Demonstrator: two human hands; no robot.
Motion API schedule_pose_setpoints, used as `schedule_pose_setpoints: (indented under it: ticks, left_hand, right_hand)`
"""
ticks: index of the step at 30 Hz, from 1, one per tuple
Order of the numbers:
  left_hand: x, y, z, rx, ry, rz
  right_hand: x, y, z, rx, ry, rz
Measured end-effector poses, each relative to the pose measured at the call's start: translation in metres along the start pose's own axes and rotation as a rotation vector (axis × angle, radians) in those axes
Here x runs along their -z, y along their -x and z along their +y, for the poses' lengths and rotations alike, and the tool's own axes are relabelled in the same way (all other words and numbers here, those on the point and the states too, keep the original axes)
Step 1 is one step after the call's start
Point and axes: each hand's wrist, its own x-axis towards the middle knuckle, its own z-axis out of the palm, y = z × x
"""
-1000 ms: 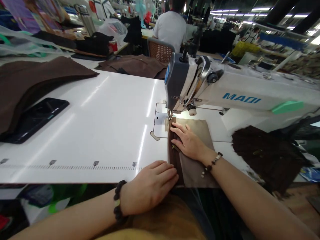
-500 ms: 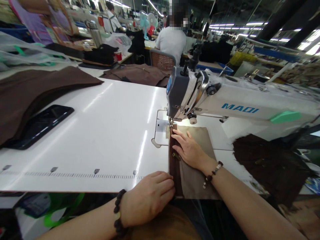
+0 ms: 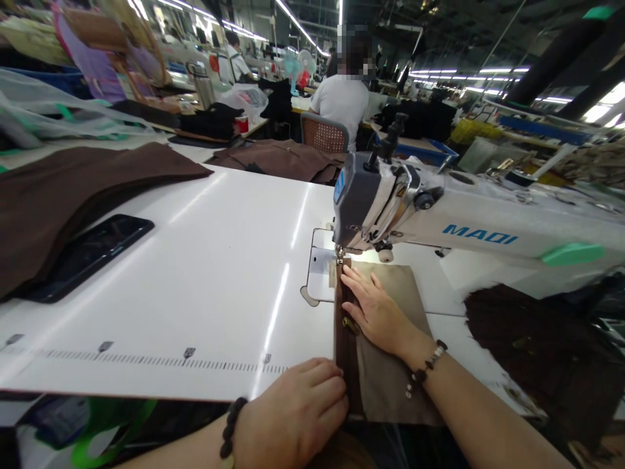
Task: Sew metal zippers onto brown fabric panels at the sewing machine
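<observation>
A sewing machine (image 3: 469, 228) with a white arm marked MAQI stands on the right of the white table, its presser foot (image 3: 338, 255) on the far end of a tan fabric panel (image 3: 388, 293). A dark brown zipper strip (image 3: 346, 339) with a brass slider (image 3: 349, 324) runs along the panel's left edge. My right hand (image 3: 375, 312) lies flat on the panel, fingertips touching the zipper. My left hand (image 3: 297, 413) presses the strip's near end, fingers curled over its left edge. A beaded bracelet circles each wrist.
A black phone (image 3: 88, 257) and folded brown fabric (image 3: 73, 202) lie on the white table (image 3: 205, 286) to the left. A dark brown fabric pile (image 3: 532, 345) lies right of the panel. Beyond sit more brown fabric and a person in a white shirt (image 3: 342, 111).
The view has tilted upward, so everything sits lower in the frame. My left hand has slid slightly along the zipper strip. The panel remains under the presser foot, with my right hand on it.
</observation>
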Motion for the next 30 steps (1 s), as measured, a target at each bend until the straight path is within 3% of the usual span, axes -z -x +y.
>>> schedule_pose_setpoints:
  ticks: [20, 23, 26, 28, 30]
  left_hand:
    - [0.000, -0.005, 0.001, 0.031, 0.030, -0.033]
    - [0.022, -0.009, 0.002, 0.078, 0.112, -0.016]
    - [0.068, -0.002, 0.003, 0.054, 0.160, -0.006]
    - [0.097, 0.011, 0.004, 0.009, 0.043, -0.002]
    - [0.115, 0.028, 0.003, 0.097, -0.185, 0.029]
  right_hand:
    - [0.001, 0.000, 0.001, 0.009, 0.019, -0.006]
    - [0.001, 0.000, 0.001, 0.005, 0.025, -0.004]
    - [-0.001, 0.001, 0.002, 0.021, 0.052, 0.007]
    - [-0.005, 0.002, 0.005, 0.039, 0.066, 0.025]
    - [-0.010, 0.003, 0.010, 0.060, 0.075, 0.049]
